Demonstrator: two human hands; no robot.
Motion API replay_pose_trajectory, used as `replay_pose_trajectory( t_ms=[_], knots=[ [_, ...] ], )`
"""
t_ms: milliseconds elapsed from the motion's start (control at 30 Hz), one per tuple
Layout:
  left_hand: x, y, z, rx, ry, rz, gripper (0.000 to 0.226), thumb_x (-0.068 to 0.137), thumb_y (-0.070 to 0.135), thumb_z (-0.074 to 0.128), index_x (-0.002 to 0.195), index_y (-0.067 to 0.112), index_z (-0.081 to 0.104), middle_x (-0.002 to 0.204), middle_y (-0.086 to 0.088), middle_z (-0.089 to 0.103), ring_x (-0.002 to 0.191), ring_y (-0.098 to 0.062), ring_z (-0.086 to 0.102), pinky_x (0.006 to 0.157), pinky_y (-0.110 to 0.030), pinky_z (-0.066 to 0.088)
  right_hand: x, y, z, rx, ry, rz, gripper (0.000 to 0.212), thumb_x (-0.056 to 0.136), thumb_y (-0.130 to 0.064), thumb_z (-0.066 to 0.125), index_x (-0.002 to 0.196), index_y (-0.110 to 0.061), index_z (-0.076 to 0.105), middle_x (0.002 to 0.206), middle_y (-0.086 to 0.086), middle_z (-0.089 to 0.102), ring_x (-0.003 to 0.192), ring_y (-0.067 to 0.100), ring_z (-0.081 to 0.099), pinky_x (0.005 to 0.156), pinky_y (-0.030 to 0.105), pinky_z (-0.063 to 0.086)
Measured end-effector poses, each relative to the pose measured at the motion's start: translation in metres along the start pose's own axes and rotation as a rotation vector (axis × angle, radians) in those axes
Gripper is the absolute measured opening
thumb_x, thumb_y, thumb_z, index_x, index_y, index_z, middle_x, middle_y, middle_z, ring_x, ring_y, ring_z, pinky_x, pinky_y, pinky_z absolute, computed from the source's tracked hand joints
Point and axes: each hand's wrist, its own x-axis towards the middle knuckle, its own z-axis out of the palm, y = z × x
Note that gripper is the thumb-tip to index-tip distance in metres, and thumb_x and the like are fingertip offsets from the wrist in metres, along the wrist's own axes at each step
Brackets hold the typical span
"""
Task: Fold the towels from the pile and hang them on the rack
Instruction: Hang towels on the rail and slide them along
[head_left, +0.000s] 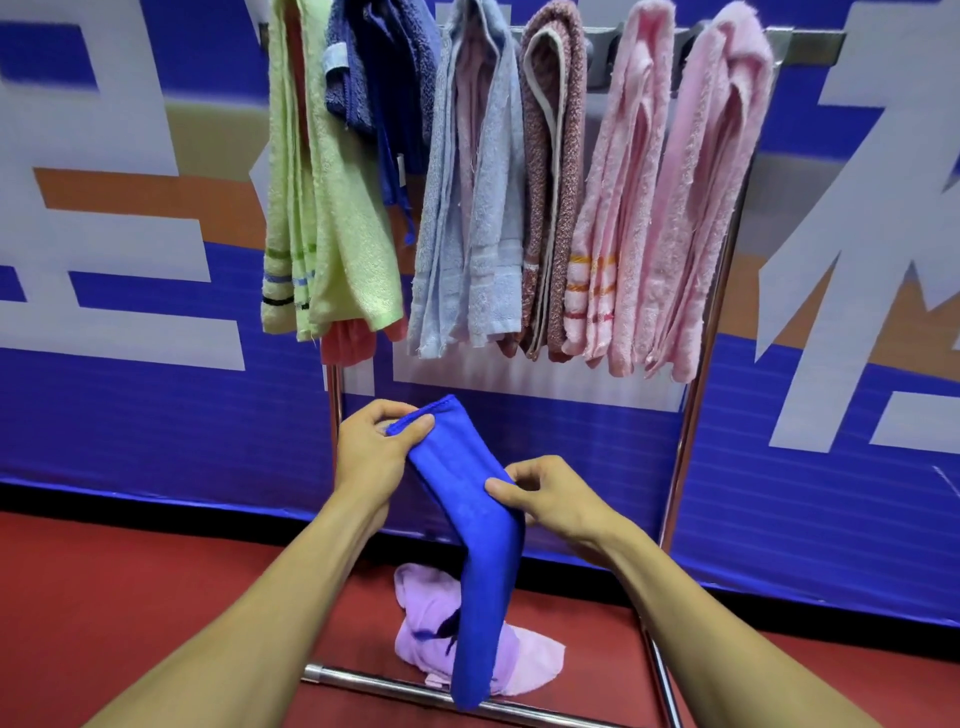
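A bright blue towel (480, 561) hangs folded lengthwise in front of me, below the rack. My left hand (374, 452) pinches its top corner, and my right hand (550, 499) pinches its right edge a little lower. The towel's free end dangles down to the rack's bottom bar (384, 686). On the floor behind it lies the pile, a crumpled lilac and pink towel (426, 618). The rack's top rail (810, 44) carries several folded towels: a green one (322, 197), a dark blue one (384, 78), a light blue one (467, 208), a mauve one (553, 171) and pink ones (675, 208).
The rack's right chrome upright (696, 405) stands beside my right hand, and its left upright (335, 389) shows behind my left hand. A blue, white and orange banner wall (130, 312) stands behind the rack. The floor (130, 597) is red.
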Motion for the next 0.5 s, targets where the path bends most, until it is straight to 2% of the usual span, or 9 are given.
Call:
replay_pose_trajectory(
  t_ms=[67, 133, 167, 200, 267, 333, 400, 433, 500],
  knots=[
    [0.004, -0.006, -0.004, 0.064, 0.053, -0.046, 0.014, 0.08, 0.007, 0.08, 0.087, 0.009, 0.069, 0.078, -0.01, 0.073, 0.075, -0.022, 0.067, 0.071, -0.033, 0.053, 0.0, 0.0, 0.002, 0.006, 0.0, 0.0, 0.032, 0.096, -0.02, 0.064, 0.063, -0.019, 0.063, 0.069, 0.0, 0.061, 0.068, 0.013, 0.05, 0.065, 0.028, 0.042],
    [0.005, -0.01, -0.004, 0.254, 0.035, -0.043, 0.018, 0.081, 0.013, 0.08, 0.094, 0.013, 0.067, 0.084, -0.005, 0.072, 0.083, -0.024, 0.068, 0.075, -0.033, 0.053, 0.001, 0.001, 0.001, -0.023, 0.014, -0.003, 0.031, 0.097, -0.021, 0.062, 0.066, -0.018, 0.061, 0.068, -0.003, 0.061, 0.065, 0.011, 0.05, 0.064, 0.027, 0.04],
    [0.003, -0.01, -0.002, 0.383, -0.007, 0.013, 0.021, 0.083, 0.017, 0.079, 0.1, 0.015, 0.066, 0.09, -0.001, 0.071, 0.088, -0.021, 0.067, 0.079, -0.032, 0.052, 0.002, 0.003, 0.001, -0.03, 0.014, 0.0, 0.027, 0.096, -0.022, 0.061, 0.07, -0.015, 0.061, 0.069, -0.002, 0.061, 0.067, 0.012, 0.05, 0.065, 0.029, 0.039],
    [-0.001, -0.009, 0.001, 0.499, -0.082, 0.121, 0.025, 0.086, 0.022, 0.077, 0.107, 0.017, 0.064, 0.099, 0.003, 0.068, 0.095, -0.017, 0.064, 0.085, -0.029, 0.049, 0.001, 0.003, 0.001, -0.027, 0.007, 0.007, 0.024, 0.096, -0.023, 0.06, 0.075, -0.012, 0.061, 0.07, 0.001, 0.059, 0.068, 0.014, 0.049, 0.065, 0.03, 0.038],
    [-0.01, -0.01, 0.009, 0.629, -0.34, 0.346, 0.033, 0.091, 0.034, 0.068, 0.121, 0.023, 0.061, 0.118, 0.007, 0.061, 0.113, -0.009, 0.056, 0.099, -0.025, 0.042, 0.0, 0.005, 0.003, -0.027, -0.018, 0.002, 0.021, 0.096, -0.024, 0.059, 0.079, -0.012, 0.06, 0.07, 0.006, 0.058, 0.069, 0.017, 0.048, 0.064, 0.032, 0.038],
    [-0.02, -0.01, 0.018, 0.622, -0.608, 0.356, 0.032, 0.096, 0.033, 0.061, 0.128, 0.026, 0.059, 0.124, 0.011, 0.063, 0.119, -0.003, 0.055, 0.105, -0.023, 0.041, -0.001, 0.005, 0.004, -0.046, -0.053, -0.02, 0.017, 0.095, -0.019, 0.059, 0.081, -0.014, 0.066, 0.076, 0.007, 0.068, 0.073, 0.015, 0.057, 0.069, 0.033, 0.047],
    [-0.025, -0.014, 0.023, 0.617, -0.752, 0.29, 0.025, 0.097, 0.031, 0.06, 0.122, 0.028, 0.061, 0.111, 0.013, 0.069, 0.105, 0.001, 0.063, 0.096, -0.022, 0.047, -0.002, 0.003, 0.004, -0.089, -0.059, -0.037, 0.024, 0.094, -0.006, 0.057, 0.078, -0.02, 0.069, 0.077, 0.001, 0.07, 0.073, 0.008, 0.059, 0.071, 0.028, 0.049],
    [-0.025, -0.015, 0.024, 0.646, -0.766, 0.295, 0.019, 0.095, 0.033, 0.063, 0.114, 0.028, 0.064, 0.101, 0.013, 0.071, 0.092, 0.0, 0.064, 0.087, -0.023, 0.049, -0.001, 0.004, 0.003, -0.112, -0.062, -0.033, 0.028, 0.092, -0.001, 0.055, 0.076, -0.02, 0.068, 0.074, 0.0, 0.067, 0.071, 0.008, 0.057, 0.069, 0.029, 0.046],
    [-0.021, -0.018, 0.022, 0.714, -0.749, 0.274, 0.017, 0.088, 0.041, 0.07, 0.093, 0.025, 0.067, 0.081, 0.01, 0.067, 0.068, -0.003, 0.054, 0.07, -0.024, 0.045, -0.002, 0.006, 0.0, -0.139, -0.101, 0.012, 0.021, 0.089, 0.002, 0.054, 0.082, -0.013, 0.068, 0.074, 0.002, 0.064, 0.072, 0.011, 0.054, 0.069, 0.031, 0.043]
  ],
)
